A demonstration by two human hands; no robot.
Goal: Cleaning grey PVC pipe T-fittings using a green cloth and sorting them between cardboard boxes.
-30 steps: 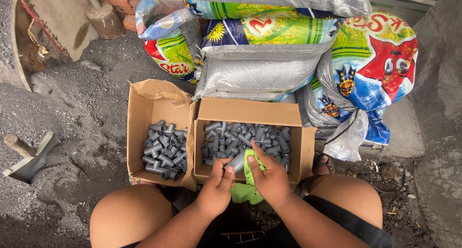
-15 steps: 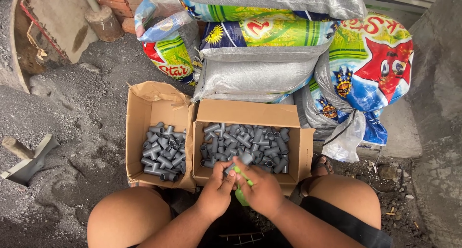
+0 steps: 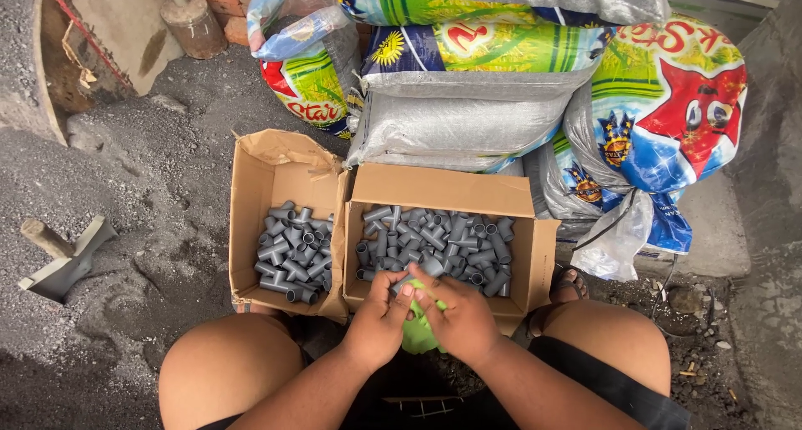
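Observation:
Both hands meet over the near edge of the right cardboard box. My left hand and my right hand together grip a grey pipe fitting wrapped in a green cloth. The fitting's top pokes out above my fingers. The right box holds several grey pipe fittings. A second open cardboard box to the left holds several more grey fittings.
Stacked woven sacks in grey, green and blue rise behind the boxes. My bare knees flank the boxes on grey gravel ground. A wooden-handled tool lies at the left. A sandalled foot shows by the right box.
My hands have closed tighter together around the fitting and green cloth, and the cloth has shifted from above my fingers to below and between my palms.

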